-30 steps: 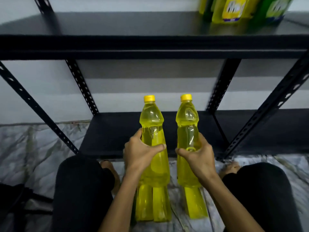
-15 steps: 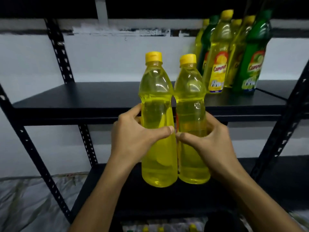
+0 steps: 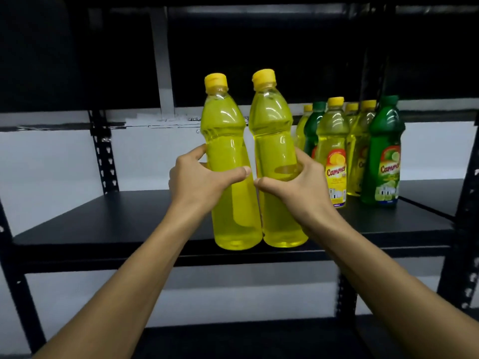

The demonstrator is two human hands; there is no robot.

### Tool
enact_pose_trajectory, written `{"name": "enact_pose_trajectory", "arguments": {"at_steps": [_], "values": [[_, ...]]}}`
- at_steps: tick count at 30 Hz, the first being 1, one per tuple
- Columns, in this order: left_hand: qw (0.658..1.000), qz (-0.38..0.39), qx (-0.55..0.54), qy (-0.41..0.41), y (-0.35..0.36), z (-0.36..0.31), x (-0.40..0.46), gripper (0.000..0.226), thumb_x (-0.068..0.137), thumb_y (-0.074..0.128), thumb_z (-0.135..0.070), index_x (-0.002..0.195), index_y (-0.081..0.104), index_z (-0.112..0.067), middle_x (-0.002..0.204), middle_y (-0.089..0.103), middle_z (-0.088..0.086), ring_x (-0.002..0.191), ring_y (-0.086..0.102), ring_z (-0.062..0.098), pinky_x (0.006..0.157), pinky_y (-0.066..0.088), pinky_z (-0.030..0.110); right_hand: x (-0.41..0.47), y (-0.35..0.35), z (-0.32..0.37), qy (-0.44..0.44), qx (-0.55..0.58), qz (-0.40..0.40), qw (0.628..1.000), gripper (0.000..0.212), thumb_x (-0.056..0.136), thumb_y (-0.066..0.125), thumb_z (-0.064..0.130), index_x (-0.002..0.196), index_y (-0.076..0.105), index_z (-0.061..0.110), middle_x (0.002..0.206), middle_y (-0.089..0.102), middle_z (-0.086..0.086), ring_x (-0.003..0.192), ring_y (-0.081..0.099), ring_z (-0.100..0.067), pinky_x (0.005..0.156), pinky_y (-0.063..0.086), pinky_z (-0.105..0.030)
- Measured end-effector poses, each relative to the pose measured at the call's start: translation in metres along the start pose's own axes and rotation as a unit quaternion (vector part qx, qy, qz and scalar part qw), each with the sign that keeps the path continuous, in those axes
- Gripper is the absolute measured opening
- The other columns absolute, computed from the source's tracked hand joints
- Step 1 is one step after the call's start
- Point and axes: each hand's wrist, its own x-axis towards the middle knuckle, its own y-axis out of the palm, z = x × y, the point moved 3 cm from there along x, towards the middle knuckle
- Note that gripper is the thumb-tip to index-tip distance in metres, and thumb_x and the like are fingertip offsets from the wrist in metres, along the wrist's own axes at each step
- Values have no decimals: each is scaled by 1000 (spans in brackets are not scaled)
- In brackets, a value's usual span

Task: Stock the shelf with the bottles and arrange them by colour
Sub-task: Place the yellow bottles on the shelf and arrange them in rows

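Left hand [image 3: 199,177] is wrapping fully around a yellow bottle [image 3: 228,161]; right hand [image 3: 290,182] is gripping a second yellow bottle [image 3: 274,151], thumbs nearly touching. Both bottles are standing upright side by side, bases at the black shelf's [image 3: 116,224] front edge. Shelved yellow and green bottles [image 3: 357,151] are sitting just beyond the right hand.

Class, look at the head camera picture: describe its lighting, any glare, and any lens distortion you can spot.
Head view: uneven light, with the space above the shelf almost black and the lower wall bright; white glare streaks on the two held yellow bottles and the green bottle; wide-angle bending slants the rack uprights near the edges; the hands look sharp.
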Motion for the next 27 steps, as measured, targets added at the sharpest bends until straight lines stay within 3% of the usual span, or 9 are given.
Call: {"name": "enact_pose_trajectory", "arguments": {"at_steps": [5, 15, 21, 23, 25, 27], "values": [[996, -30, 87, 5, 9, 5, 15, 88, 37, 73, -76, 113, 67, -32, 89, 75, -4, 90, 70, 19, 81, 57, 42, 16, 6, -28, 23, -4, -13, 1000, 51, 62, 87, 26, 107, 64, 22, 91, 73, 0, 83, 71, -18, 77, 60, -46], [987, -48, 148, 34, 23, 24, 30, 58, 48, 70, -70, 94, 60, -35, 91, 73, -2, 90, 66, 24, 79, 55, 41, 37, 11, -59, 14, -16, -37, 999, 48, 67, 86, 25, 104, 57, 31, 95, 70, 0, 87, 68, -16, 79, 59, -42], [986, -32, 153, 59, 25, 35, 33, 75, 52, 66, -74, 114, 62, -32, 98, 72, -6, 98, 65, 21, 85, 54, 41, 36, 9, -70, -6, -6, -47, 999, 54, 69, 86, 23, 114, 57, 25, 101, 68, 0, 93, 67, -17, 80, 58, -35], [985, -27, 155, 68, 26, 37, 30, 76, 55, 64, -75, 119, 59, -32, 103, 71, -7, 101, 64, 21, 86, 54, 40, 33, 9, -70, -4, -35, -52, 998, 64, 70, 84, 30, 125, 51, 27, 117, 63, -1, 109, 61, -18, 92, 54, -34], [988, -31, 139, 58, 29, 41, 21, 82, 60, 65, -72, 130, 52, -31, 111, 69, -5, 105, 63, 23, 88, 53, 41, 21, 10, -72, 29, -107, -64, 992, 91, 73, 81, 38, 147, 30, 25, 145, 40, -6, 134, 39, -20, 107, 34, -25], [990, -43, 133, 30, 35, 45, 6, 100, 61, 70, -69, 145, 38, -26, 128, 62, 2, 117, 57, 28, 96, 49, 44, 2, 14, -75, 48, -167, -77, 982, 108, 72, 81, 39, 153, 12, 20, 149, 22, -10, 138, 27, -23, 104, 29, -24]]}}
